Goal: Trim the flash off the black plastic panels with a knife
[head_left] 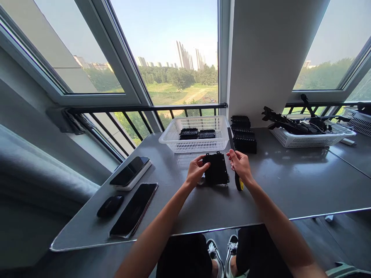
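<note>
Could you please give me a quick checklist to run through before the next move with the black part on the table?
1. Left hand steadies the black part at its left edge: ok.
2. Right hand grips the screwdriver, yellow end toward the person: ok.
3. Black part lies flat on the table: ok.
4. Screwdriver tip seated on a screw: cannot tell, too small to see.
5. White basket behind the part holds more black parts, apart from the hands: ok.
6. Stack of black parts stands right of the basket, not leaning: ok.
</note>
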Tool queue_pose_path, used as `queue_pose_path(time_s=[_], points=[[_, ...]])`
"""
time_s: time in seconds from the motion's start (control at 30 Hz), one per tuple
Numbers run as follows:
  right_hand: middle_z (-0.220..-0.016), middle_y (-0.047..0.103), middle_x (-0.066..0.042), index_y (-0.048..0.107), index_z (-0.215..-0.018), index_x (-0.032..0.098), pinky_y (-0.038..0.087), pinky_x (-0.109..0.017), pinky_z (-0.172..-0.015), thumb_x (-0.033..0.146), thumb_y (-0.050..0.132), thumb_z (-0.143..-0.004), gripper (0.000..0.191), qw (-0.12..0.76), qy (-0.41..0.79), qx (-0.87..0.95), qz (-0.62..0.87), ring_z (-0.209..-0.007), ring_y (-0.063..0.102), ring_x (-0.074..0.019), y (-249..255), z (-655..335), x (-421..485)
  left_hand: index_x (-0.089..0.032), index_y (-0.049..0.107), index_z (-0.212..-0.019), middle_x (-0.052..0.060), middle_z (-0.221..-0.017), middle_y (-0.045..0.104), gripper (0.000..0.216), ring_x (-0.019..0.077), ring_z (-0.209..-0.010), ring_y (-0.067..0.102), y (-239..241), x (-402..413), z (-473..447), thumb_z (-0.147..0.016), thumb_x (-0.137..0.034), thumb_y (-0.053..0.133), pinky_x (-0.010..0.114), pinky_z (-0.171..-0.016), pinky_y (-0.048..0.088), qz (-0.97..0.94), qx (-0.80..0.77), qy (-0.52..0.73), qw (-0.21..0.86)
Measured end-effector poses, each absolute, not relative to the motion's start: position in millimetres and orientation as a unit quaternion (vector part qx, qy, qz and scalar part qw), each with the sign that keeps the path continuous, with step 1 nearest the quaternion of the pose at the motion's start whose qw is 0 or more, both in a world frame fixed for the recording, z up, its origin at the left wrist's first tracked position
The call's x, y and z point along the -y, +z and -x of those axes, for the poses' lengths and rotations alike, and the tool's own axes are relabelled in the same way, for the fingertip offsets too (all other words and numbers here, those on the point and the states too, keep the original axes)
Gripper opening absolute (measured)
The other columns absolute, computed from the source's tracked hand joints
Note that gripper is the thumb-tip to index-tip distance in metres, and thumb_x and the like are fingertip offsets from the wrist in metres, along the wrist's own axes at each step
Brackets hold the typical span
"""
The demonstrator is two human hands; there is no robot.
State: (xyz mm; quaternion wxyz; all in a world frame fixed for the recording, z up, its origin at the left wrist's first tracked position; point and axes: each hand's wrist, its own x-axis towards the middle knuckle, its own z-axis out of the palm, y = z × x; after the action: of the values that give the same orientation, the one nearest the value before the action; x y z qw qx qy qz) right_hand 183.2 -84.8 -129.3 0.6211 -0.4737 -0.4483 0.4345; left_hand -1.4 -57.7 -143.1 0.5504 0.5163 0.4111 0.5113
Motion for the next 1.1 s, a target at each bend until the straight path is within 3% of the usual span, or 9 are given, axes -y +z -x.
queue_pose_path(time_s=[0.17,0.47,0.87,1.1], points=[[-0.051,0.044,0.005,0.050,-0.064,0.020,0.027,-0.021,-0.036,0.070,0.053,-0.078,0.053,0.587,0.443,0.493,0.465,-0.038,0.037,-0.0070,-124,-181,91,-0.017,0.061,-0.093,0.002,-0.075,0.072,0.039,0.0168,-0.068,0.068,-141,56,5,-0.063,-0.037,0.077,0.024,-0.063,0.051,-0.521,-0.423,0.575,0.469],[-0.051,0.048,0.002,0.054,-0.058,0.017,0.027,-0.024,-0.048,0.048,0.047,-0.088,0.044,0.401,0.321,0.682,0.521,-0.049,0.041,-0.0101,-127,-166,99,-0.018,0.057,-0.093,0.000,-0.070,0.069,0.031,0.0153,-0.062,0.066,-141,61,3,-0.070,-0.034,0.071,0.021,-0.054,0.046,-0.580,-0.442,0.569,0.379],[-0.052,0.050,0.000,0.049,-0.053,0.018,0.026,-0.026,-0.052,0.045,0.044,-0.089,0.045,0.410,0.225,0.659,0.589,-0.052,0.042,-0.0118,-125,-173,97,-0.020,0.054,-0.089,0.000,-0.071,0.070,0.027,0.0165,-0.062,0.067,-142,59,6,-0.072,-0.034,0.068,0.022,-0.055,0.047,-0.569,-0.464,0.582,0.349],[-0.050,0.048,0.002,0.053,-0.056,0.017,0.026,-0.024,-0.050,0.045,0.046,-0.088,0.043,0.380,0.301,0.689,0.539,-0.050,0.042,-0.0106,-125,-164,100,-0.020,0.054,-0.091,-0.001,-0.066,0.068,0.030,0.0153,-0.056,0.064,-142,61,4,-0.070,-0.036,0.070,0.022,-0.051,0.044,-0.581,-0.464,0.570,0.351]])
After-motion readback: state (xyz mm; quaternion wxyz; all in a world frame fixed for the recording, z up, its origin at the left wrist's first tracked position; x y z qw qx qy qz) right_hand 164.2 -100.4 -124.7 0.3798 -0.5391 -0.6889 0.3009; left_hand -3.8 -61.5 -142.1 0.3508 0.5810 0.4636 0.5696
